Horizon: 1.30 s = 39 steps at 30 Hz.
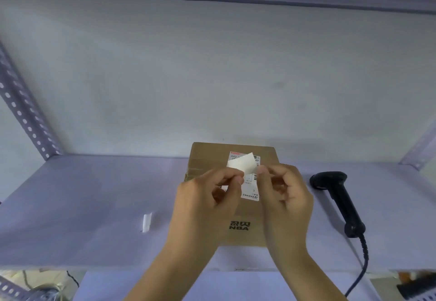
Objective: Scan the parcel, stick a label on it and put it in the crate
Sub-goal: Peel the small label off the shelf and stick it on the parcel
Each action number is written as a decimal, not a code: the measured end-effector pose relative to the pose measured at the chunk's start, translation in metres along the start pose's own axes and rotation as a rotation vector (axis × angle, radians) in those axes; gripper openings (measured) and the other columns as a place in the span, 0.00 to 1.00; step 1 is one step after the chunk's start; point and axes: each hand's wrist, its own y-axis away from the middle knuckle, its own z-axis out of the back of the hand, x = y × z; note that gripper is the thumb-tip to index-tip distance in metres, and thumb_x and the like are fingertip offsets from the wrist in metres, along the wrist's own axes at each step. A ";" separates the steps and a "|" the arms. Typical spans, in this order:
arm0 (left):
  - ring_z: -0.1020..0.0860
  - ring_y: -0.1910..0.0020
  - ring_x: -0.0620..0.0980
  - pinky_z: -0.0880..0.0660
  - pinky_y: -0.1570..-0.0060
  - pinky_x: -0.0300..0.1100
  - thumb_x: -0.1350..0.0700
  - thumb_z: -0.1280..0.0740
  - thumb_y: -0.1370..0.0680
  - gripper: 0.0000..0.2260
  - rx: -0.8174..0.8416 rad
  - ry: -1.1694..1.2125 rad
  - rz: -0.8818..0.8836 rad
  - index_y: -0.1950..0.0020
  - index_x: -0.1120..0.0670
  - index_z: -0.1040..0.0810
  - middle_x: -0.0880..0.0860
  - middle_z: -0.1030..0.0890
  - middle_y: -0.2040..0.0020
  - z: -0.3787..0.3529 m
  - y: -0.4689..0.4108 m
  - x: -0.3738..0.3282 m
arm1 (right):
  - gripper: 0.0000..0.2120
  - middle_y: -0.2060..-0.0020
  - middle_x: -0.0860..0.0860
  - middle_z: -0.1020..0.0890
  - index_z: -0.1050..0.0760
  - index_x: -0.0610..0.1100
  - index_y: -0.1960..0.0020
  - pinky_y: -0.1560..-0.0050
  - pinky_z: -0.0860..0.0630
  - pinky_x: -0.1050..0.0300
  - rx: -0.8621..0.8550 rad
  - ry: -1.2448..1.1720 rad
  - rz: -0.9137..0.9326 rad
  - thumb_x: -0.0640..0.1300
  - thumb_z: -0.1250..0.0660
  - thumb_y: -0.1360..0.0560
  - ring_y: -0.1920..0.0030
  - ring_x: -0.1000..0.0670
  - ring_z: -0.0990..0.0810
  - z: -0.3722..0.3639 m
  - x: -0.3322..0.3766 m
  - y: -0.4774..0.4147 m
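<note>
Cardboard parcel [232, 197] flat on the shelf [82, 206], printed face up, an older shipping slip [250, 182] already stuck on its top. Just above it, small white label [241, 165], pinched at its lower edge by left hand [207, 197] and right hand [283, 189], fingertips of both closed on it from either side, probably to peel the backing or steady it for pressing down. Held low over the box, likely for a short drop. Scanner [337, 199] lying just right of the parcel, cable trailing off the edge, within easy reach. White scrap [146, 222] off to the left. No crate in view
</note>
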 end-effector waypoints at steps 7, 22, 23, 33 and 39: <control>0.16 0.64 0.40 0.22 0.67 0.39 0.50 0.33 0.25 0.07 0.012 0.167 0.033 0.56 0.36 0.19 0.36 0.15 0.62 -0.008 -0.002 0.003 | 0.03 0.60 0.58 0.21 0.20 0.51 0.59 0.60 0.26 0.59 -0.016 0.176 0.272 0.47 0.32 0.27 0.60 0.51 0.21 -0.002 -0.002 0.008; 0.24 0.75 0.42 0.24 0.72 0.32 0.60 0.28 0.25 0.04 -0.016 0.482 0.313 0.60 0.54 0.16 0.48 0.15 0.69 -0.001 -0.034 0.031 | 0.13 0.58 0.56 0.17 0.22 0.55 0.51 0.63 0.29 0.76 0.159 0.029 -0.229 0.61 0.32 0.31 0.65 0.63 0.25 0.015 -0.019 -0.029; 0.24 0.75 0.43 0.24 0.73 0.32 0.60 0.28 0.25 0.05 -0.018 0.489 0.314 0.61 0.53 0.16 0.48 0.15 0.69 0.000 -0.035 0.032 | 0.13 0.58 0.54 0.16 0.21 0.53 0.53 0.64 0.29 0.76 0.195 0.018 -0.276 0.61 0.30 0.31 0.65 0.63 0.24 0.016 -0.021 -0.032; 0.24 0.76 0.40 0.26 0.75 0.31 0.58 0.28 0.25 0.05 -0.003 0.383 0.332 0.61 0.52 0.16 0.47 0.14 0.67 -0.005 -0.054 0.046 | 0.07 0.65 0.42 0.20 0.18 0.49 0.62 0.60 0.29 0.57 0.249 0.013 -0.342 0.50 0.27 0.28 0.63 0.51 0.25 0.006 -0.034 -0.050; 0.22 0.63 0.37 0.28 0.67 0.31 0.52 0.28 0.27 0.03 -0.005 0.003 0.313 0.60 0.48 0.18 0.42 0.19 0.64 -0.022 -0.111 0.061 | 0.11 0.63 0.46 0.18 0.20 0.47 0.66 0.59 0.30 0.57 0.263 0.305 -0.174 0.50 0.30 0.27 0.64 0.54 0.24 -0.024 -0.044 -0.097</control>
